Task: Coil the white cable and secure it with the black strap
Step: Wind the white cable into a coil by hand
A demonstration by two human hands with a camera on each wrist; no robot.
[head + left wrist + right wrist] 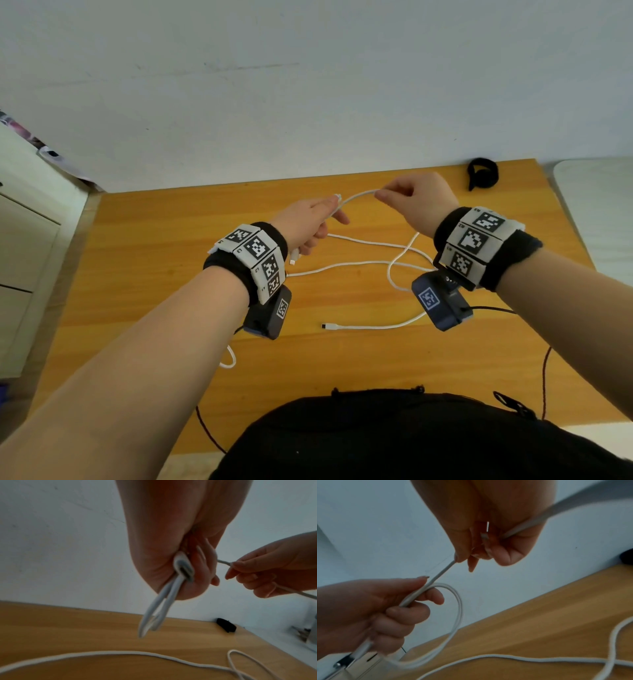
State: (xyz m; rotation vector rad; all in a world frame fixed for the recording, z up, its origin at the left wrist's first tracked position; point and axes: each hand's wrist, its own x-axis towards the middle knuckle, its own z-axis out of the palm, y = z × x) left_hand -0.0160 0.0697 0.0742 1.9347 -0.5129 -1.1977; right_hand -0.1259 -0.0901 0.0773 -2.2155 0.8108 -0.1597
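The white cable (359, 264) lies in loose curves on the wooden table (154, 260), one plug end (328, 326) near the front. My left hand (313, 222) is raised above the table and grips a small coil of the cable (159, 609), with a loop (457, 609) hanging from the fist. My right hand (409, 202) pinches the cable (444, 570) a short way from the left hand, and a taut arc (356, 198) runs between them. The black strap (482, 173) lies apart at the table's far right edge, by the wall.
A white wall (308, 85) stands right behind the table. A pale cabinet (24, 240) is at the left and a white surface (596, 212) at the right. Thin dark wires (544, 373) run from my wrist cameras over the table's near edge.
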